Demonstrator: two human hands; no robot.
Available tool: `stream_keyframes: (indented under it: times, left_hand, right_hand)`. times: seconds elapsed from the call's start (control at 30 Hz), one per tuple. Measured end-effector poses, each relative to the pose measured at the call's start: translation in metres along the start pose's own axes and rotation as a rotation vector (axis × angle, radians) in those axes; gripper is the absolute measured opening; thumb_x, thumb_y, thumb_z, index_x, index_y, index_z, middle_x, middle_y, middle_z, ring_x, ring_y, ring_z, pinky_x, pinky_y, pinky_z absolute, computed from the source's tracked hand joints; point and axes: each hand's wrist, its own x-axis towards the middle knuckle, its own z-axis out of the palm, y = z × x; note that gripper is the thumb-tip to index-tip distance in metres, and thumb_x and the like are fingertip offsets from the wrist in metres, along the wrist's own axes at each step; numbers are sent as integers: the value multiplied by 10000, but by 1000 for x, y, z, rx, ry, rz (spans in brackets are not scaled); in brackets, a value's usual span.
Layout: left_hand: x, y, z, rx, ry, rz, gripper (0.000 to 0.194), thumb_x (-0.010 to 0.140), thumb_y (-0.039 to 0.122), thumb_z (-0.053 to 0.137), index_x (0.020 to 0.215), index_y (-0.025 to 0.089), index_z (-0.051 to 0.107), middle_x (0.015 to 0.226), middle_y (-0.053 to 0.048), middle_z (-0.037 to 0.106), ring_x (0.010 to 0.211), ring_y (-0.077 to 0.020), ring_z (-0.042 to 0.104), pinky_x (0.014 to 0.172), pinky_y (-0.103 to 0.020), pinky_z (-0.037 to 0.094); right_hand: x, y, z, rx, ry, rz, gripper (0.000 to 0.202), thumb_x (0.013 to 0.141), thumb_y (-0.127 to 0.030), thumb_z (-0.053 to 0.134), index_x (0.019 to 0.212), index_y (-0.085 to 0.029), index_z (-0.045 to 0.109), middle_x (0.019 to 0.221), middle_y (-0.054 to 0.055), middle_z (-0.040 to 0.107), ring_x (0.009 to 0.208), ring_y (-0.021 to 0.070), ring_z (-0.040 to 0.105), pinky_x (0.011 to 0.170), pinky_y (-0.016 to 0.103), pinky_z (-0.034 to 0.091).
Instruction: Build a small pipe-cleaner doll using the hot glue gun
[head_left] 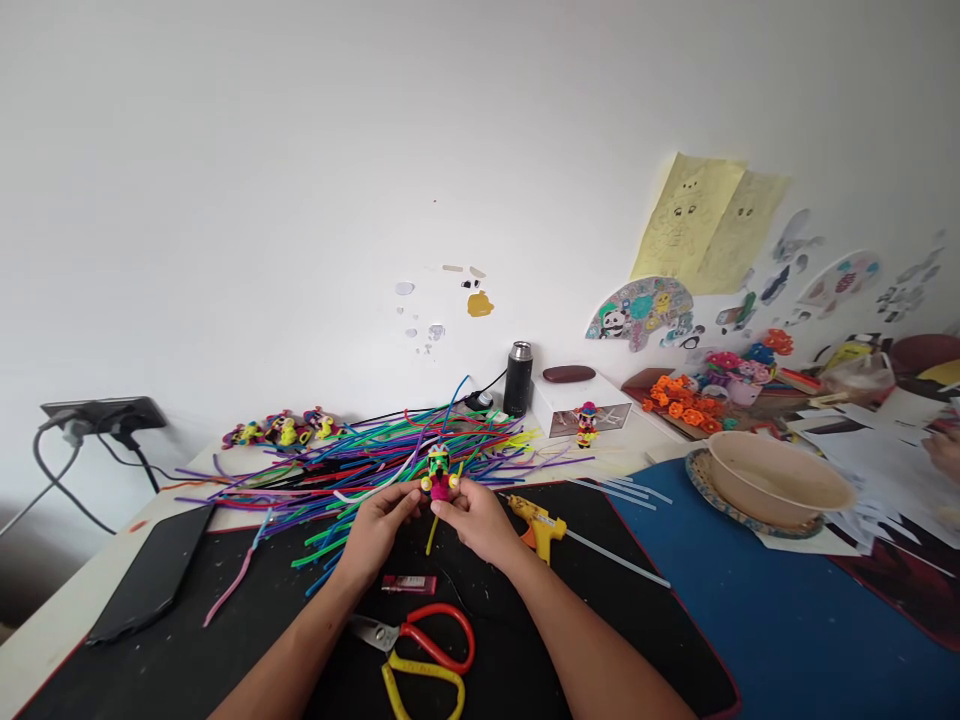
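A small colourful pipe-cleaner figure with a green and black head and a magenta lower part is held upright between my two hands. My left hand pinches its left side, and my right hand grips it from the right. A yellow-green stem hangs down below the figure. Just behind lies a heap of many-coloured pipe cleaners. Right of my right hand rests a yellow glue gun with a clear glue stick.
Red-and-yellow scissors and a small pink packet lie on the black mat. Further off stand a black bottle, a white box and another figure. At right are a bowl and another person's hand.
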Motion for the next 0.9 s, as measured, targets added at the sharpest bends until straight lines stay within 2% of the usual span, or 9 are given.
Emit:
stream_keyframes:
  times: [0.63, 0.9]
  left_hand:
    - [-2, 4, 3, -1, 3, -3, 400, 710, 582, 820, 792, 190, 820, 723, -55, 739, 678, -202, 594, 670, -311, 467]
    - [-1, -2, 2, -14, 10, -6, 432, 720, 577, 831, 901, 185, 842, 779, -66, 774, 697, -207, 611, 683, -315, 473]
  right_hand:
    - [1, 4, 1, -27, 9, -32, 354, 877, -482, 771, 1037, -174, 703, 608, -73, 493, 513, 107, 434, 518, 233, 310]
    - [-3, -4, 0, -35, -3, -4, 336, 884, -455, 759, 1046, -168, 689, 568, -86, 463, 487, 103, 435, 501, 227, 300]
